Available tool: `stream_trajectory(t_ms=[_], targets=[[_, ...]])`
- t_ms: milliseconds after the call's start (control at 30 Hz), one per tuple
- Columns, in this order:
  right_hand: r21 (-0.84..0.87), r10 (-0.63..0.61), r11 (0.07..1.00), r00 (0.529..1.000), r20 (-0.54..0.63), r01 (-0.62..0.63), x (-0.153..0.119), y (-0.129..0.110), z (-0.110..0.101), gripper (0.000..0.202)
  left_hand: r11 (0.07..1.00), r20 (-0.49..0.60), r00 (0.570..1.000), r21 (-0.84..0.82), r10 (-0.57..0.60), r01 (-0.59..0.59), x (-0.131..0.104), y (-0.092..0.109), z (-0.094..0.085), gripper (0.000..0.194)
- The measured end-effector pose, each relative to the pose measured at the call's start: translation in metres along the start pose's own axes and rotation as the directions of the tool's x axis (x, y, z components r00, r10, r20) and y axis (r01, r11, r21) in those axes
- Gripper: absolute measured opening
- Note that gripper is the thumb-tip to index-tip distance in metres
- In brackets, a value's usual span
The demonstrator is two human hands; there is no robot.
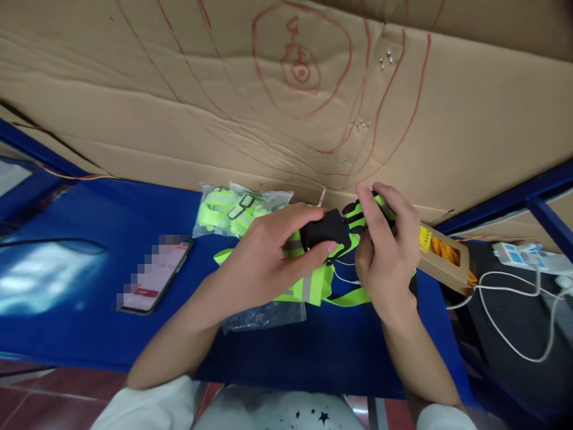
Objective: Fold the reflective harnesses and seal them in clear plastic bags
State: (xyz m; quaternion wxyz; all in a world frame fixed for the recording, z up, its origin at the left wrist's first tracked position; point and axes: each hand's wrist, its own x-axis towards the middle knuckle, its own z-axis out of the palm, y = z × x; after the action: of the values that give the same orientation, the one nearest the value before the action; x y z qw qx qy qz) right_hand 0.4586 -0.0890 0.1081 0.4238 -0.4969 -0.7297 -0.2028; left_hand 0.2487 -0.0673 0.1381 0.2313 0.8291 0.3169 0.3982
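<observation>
Here both hands [264, 251] [387, 251] pinch black buckle [324, 230], fingers curled.

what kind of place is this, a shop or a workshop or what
Probably a small packing or assembly bench: a glossy blue worktable, a bagged neon-yellow reflective harness waiting by a big cardboard sheet, and both hands working another harness's black plastic buckle.

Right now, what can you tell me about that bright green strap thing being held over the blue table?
The strap is neon yellow-green webbing with grey reflective bands, soft and woven by the look of it. It carries a black plastic buckle. The left hand grips the buckle's one side and the right hand pinches the other end, both raised just above the table. Loose loops hang down and lie on the blue top, partly over a clear plastic bag.
</observation>
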Motion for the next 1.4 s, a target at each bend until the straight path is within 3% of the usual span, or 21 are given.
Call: stream_trajectory(t_ms=[233, 400, 500, 567, 700, 800, 867, 967, 1067, 1133, 1200, 1267, 1367, 1400], targets=[[-0.023, -0.063, 0.998, 0.991, 0.121, 0.066, -0.008, -0.005, 0.012, 0.069, 0.981, 0.188, 0.968, -0.069, -0.167, 0.183, 0.005, -0.015, 0.001, 0.029], [0.196, -0.124, 0.978, 0.957, 0.261, 0.073, -0.007, -0.005, 0.017, 0.08, 0.949, 0.25, 0.947, -0.187, -0.203, 0.253, 0.014, -0.023, -0.004, 0.031], [0.426, -0.113, 0.903, 0.92, 0.375, -0.062, 0.0, 0.011, 0.007, 0.094, 0.924, 0.285, 0.933, -0.246, -0.219, 0.292, 0.018, -0.03, -0.011, 0.03], [0.531, -0.123, 0.83, 0.872, 0.475, -0.173, 0.005, 0.026, -0.002, 0.104, 0.912, 0.333, 0.924, -0.288, -0.19, 0.292, 0.02, -0.033, -0.015, 0.029], [0.64, -0.19, 0.694, 0.773, 0.606, -0.331, 0.01, 0.044, -0.008, 0.085, 0.856, 0.351, 0.927, -0.429, -0.136, 0.288, 0.021, -0.038, -0.014, 0.052], [0.653, -0.105, 0.601, 0.765, 0.636, -0.46, 0.006, 0.04, -0.001, 0.072, 0.798, 0.29, 0.94, -0.516, -0.179, 0.311, 0.02, -0.039, -0.004, 0.069], [0.648, -0.001, 0.55, 0.776, 0.631, -0.527, 0.001, 0.034, 0.005, 0.067, 0.791, 0.227, 0.954, -0.539, -0.195, 0.29, 0.019, -0.04, 0.004, 0.071], [0.672, 0.153, 0.477, 0.806, 0.571, -0.567, -0.004, 0.03, 0.008, 0.065, 0.848, 0.138, 0.983, -0.501, -0.122, 0.176, 0.02, -0.041, 0.013, 0.08], [0.757, 0.183, 0.395, 0.852, 0.491, -0.521, -0.003, 0.03, 0.005, 0.066, 0.893, 0.141, 0.99, -0.443, -0.011, 0.073, 0.02, -0.042, 0.021, 0.1], [0.793, 0.166, 0.371, 0.875, 0.455, -0.483, -0.001, 0.03, 0.002, 0.071, 0.881, 0.159, 0.987, -0.47, 0.018, 0.06, 0.019, -0.042, 0.029, 0.099], [0.795, 0.188, 0.394, 0.887, 0.422, -0.462, 0.002, 0.028, 0.001, 0.077, 0.858, 0.131, 0.991, -0.511, 0.022, 0.049, 0.018, -0.039, 0.039, 0.087], [0.757, 0.247, 0.48, 0.896, 0.369, -0.444, 0.003, 0.023, 0.0, 0.081, 0.851, 0.082, 0.997, -0.522, -0.007, 0.049, 0.017, -0.034, 0.049, 0.071], [0.645, 0.329, 0.641, 0.909, 0.258, -0.415, 0.003, 0.018, -0.001, 0.084, 0.839, 0.029, 0.991, -0.529, -0.13, 0.126, 0.016, -0.027, 0.058, 0.05], [0.62, 0.345, 0.658, 0.903, 0.257, -0.428, 0.002, 0.017, -0.003, 0.086, 0.836, 0.011, 0.985, -0.527, -0.172, 0.152, 0.016, -0.026, 0.058, 0.044]])
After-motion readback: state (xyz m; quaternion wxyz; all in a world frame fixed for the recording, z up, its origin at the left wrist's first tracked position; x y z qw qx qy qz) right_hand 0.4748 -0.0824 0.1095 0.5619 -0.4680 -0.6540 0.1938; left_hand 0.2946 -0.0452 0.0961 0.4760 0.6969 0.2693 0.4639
